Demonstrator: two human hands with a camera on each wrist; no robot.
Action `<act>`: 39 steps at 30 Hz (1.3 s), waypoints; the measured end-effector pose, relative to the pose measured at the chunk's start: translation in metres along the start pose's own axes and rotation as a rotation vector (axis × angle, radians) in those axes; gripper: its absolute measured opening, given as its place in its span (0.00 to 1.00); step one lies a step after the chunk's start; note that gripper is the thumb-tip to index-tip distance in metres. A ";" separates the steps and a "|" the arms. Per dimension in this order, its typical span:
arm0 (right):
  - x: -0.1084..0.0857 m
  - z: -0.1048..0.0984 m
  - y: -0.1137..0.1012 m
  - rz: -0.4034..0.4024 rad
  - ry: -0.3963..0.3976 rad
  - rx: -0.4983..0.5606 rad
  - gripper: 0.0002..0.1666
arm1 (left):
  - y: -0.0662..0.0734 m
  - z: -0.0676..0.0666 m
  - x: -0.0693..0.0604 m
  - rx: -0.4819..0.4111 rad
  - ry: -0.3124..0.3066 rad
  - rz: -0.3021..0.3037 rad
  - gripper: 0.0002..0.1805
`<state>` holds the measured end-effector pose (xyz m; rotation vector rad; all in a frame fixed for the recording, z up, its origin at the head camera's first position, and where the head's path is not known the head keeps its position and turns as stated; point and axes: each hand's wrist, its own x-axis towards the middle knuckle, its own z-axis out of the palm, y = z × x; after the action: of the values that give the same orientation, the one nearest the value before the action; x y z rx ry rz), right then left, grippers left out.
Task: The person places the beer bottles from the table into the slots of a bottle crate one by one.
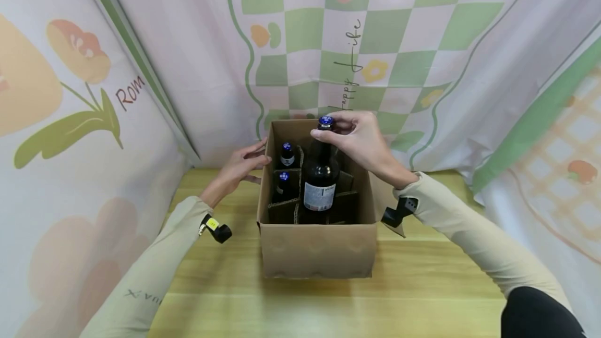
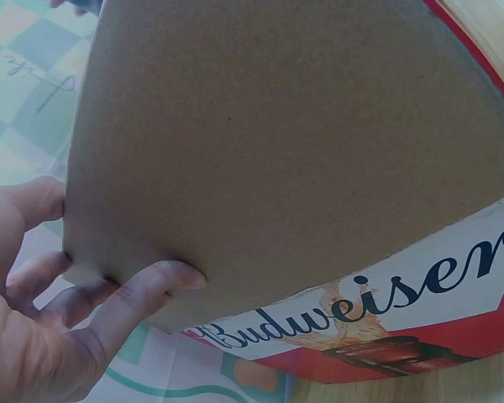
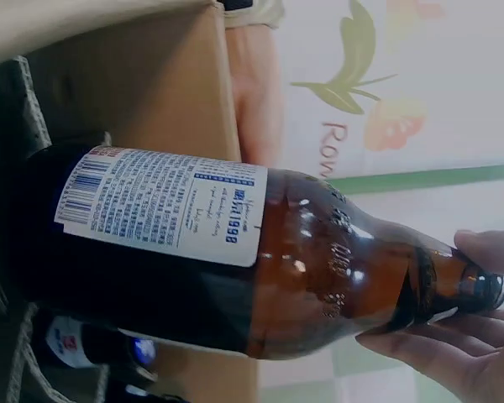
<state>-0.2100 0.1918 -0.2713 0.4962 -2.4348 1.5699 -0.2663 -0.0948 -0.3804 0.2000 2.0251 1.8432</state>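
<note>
A brown glass beer bottle (image 1: 321, 171) with a blue cap and a white label stands upright, partly raised out of a cardboard box (image 1: 319, 249). Thumb and fingers of my right hand (image 1: 361, 137) pinch its neck just below the cap; the right wrist view shows the same bottle (image 3: 311, 260) from the side, its base hidden in shadow. My left hand (image 1: 237, 168) touches the box's left side near the back corner. In the left wrist view, the left hand (image 2: 59, 311) has fingertips against the plain brown cardboard (image 2: 277, 151), above a printed "Budweiser" strip.
Two more blue-capped bottles, a rear one (image 1: 287, 154) and a front one (image 1: 283, 184), stand in the box's left compartments. Cardboard dividers (image 1: 346, 203) split the inside. Beneath is a wooden table (image 1: 220, 286), with patterned curtains (image 1: 300, 30) behind and at the sides.
</note>
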 end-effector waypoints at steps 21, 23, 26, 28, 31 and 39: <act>-0.004 0.017 0.009 -0.113 -0.226 -0.091 0.18 | -0.003 -0.004 -0.001 0.003 -0.028 0.014 0.38; -0.001 0.015 0.010 -0.142 -0.259 -0.119 0.17 | -0.004 -0.003 0.000 0.010 -0.030 0.013 0.38; 0.001 0.011 0.012 -0.156 -0.312 -0.145 0.18 | -0.003 -0.002 0.000 0.019 -0.027 0.009 0.38; 0.003 0.008 0.014 -0.155 -0.325 -0.166 0.18 | -0.003 -0.002 0.000 0.021 -0.024 0.009 0.38; 0.005 0.003 0.016 -0.165 -0.327 -0.205 0.18 | -0.002 -0.002 0.001 0.023 -0.023 0.012 0.38; 0.005 -0.010 0.021 -0.212 -0.374 -0.262 0.17 | 0.001 0.002 0.001 0.013 -0.021 0.008 0.39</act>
<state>-0.2227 0.2080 -0.2833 1.0361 -2.6882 1.1335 -0.2665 -0.0930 -0.3795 0.2304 2.0252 1.8252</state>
